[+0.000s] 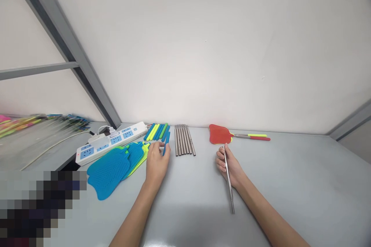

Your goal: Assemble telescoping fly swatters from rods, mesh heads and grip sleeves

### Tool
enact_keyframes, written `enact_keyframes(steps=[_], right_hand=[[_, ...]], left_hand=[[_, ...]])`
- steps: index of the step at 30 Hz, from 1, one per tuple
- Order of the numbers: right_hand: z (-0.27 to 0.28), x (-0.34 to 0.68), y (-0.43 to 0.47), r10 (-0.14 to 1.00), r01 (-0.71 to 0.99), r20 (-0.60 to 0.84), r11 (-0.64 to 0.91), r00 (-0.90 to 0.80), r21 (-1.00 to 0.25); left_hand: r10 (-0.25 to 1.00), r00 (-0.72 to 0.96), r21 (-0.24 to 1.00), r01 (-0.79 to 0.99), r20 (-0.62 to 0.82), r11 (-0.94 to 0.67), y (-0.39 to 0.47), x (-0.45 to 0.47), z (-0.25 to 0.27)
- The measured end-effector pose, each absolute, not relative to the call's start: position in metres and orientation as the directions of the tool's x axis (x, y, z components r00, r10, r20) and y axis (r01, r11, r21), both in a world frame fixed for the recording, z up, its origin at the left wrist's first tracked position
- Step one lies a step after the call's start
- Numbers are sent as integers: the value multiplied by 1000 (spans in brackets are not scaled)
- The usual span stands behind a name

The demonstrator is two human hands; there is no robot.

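Note:
Between the thumb and fingers of my left hand [157,160] is a blue handle grip [167,142], its upper end pointing away from me. My right hand [228,164] holds a metal telescopic rod [228,177], whose thinner end points down toward me. Beyond the left hand lies a row of blue, yellow and green handle grips [156,132]. Several more metal rods [183,141] lie side by side between my hands. Left of my left hand is a pile of blue and yellow fly swatter heads [108,170].
Past my right hand, fly swatters with a red head [219,134] on top lie with red and yellow grips to the right. A white power strip [116,141] with plugs sits behind the swatter heads. Bagged colourful items [43,127] are at far left, beside a metal frame post [69,50].

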State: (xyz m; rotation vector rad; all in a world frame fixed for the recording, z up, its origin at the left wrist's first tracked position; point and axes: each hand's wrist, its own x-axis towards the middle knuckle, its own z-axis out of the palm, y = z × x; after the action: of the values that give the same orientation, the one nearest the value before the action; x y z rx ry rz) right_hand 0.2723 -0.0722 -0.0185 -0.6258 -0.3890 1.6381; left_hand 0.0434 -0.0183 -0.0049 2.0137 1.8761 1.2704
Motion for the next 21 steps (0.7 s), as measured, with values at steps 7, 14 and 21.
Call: enact_keyframes(steps=[7,14,21], right_hand=[[-10,260,-82,916,-790,-224,-401,-334,-464],[-9,244,-88,822,-693,-254,-567,-509,-446],[-11,236,-93,777,-571,-286,-613,-561,-546]], left_hand=[[959,4,876,406,282,-259,-33,64,3],[988,98,976,170,120,-136,-36,71,10],[990,137,998,39,33,-39,-35,71,9]])
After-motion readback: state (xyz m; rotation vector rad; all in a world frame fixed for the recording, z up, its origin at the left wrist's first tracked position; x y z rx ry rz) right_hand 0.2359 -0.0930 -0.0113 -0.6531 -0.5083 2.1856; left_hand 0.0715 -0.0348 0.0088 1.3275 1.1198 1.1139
